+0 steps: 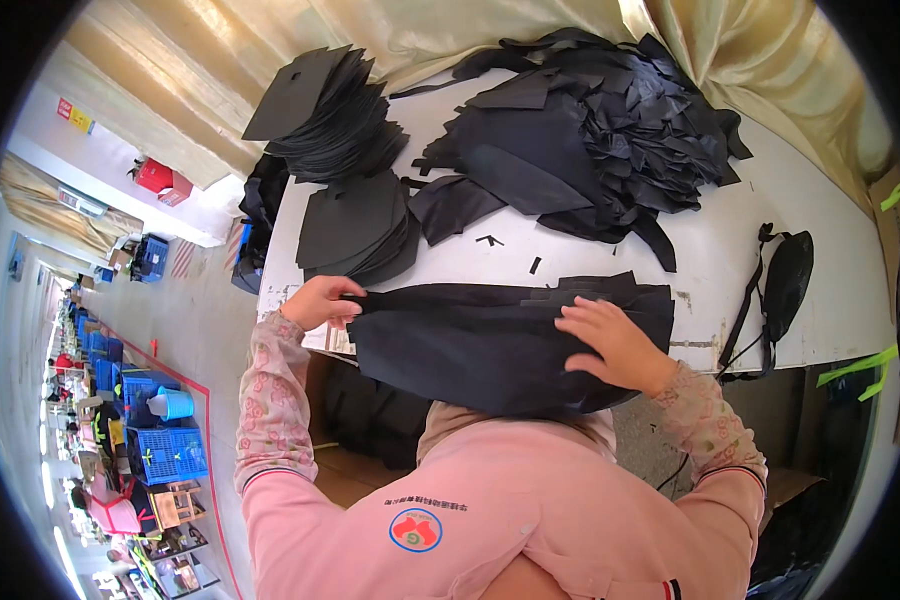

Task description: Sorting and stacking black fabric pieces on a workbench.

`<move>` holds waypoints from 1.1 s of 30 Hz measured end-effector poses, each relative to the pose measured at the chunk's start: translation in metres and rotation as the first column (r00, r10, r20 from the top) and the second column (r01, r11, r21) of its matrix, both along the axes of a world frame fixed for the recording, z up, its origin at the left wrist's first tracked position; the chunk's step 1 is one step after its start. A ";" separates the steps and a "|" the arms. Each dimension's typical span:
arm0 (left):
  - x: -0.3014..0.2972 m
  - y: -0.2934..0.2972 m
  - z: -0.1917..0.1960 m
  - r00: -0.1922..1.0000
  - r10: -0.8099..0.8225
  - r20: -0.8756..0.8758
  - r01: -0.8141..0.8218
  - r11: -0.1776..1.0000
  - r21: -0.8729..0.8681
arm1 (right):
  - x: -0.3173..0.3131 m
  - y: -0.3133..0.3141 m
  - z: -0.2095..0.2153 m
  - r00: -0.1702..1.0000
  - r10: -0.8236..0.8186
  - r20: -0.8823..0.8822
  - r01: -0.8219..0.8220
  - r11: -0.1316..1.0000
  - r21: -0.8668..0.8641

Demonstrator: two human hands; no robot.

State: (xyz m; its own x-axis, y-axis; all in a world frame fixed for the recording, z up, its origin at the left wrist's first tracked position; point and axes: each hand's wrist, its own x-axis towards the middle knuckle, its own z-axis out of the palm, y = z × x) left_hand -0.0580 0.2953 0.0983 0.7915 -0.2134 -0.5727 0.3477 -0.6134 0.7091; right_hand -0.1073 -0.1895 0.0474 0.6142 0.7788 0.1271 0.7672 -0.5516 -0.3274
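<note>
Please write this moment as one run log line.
left hand: grips black fabric stack edge | right hand: flat on stack | table: more black pieces

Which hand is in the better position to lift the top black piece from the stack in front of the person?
Probably the left hand: it pinches the edge of the black fabric stack at its left end. The right hand lies flat on top, pressing it down.

Garment workshop: cut black fabric stacks [335, 110] on white worktable [730, 260], blue crates [170, 452] along aisle.
</note>
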 end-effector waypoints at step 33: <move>0.067 0.040 -0.131 0.626 -0.563 0.539 -0.324 0.440 0.837 | 0.008 0.064 -0.028 0.455 0.315 -0.833 0.608 0.574 0.549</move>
